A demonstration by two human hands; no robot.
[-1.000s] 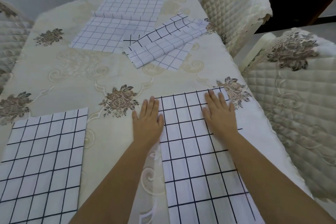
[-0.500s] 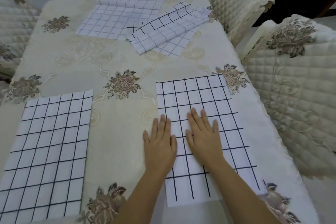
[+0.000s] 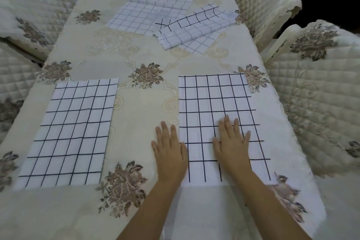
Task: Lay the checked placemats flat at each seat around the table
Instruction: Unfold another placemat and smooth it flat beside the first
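A white placemat with a black check (image 3: 218,103) lies flat on the near right of the table. My right hand (image 3: 232,142) rests palm down on its near part, fingers spread. My left hand (image 3: 169,148) lies flat at its left edge, mostly on the tablecloth. A second checked placemat (image 3: 72,130) is spread flat at the near left. At the far end a fine-checked placemat (image 3: 148,13) lies with a crease across it. Beside it sits a loose pile of folded checked placemats (image 3: 194,29).
The table wears a cream embroidered cloth with brown flowers (image 3: 140,52). Quilted cream chairs stand close on the right (image 3: 315,91), at the far right (image 3: 265,0) and along the left (image 3: 25,17). The table's near edge runs just below the two flat mats.
Both hands slid from the far end of the right placemat toward its near end, pressing it flat, then spread slightly apart. The view tilted back, showing more of the table.
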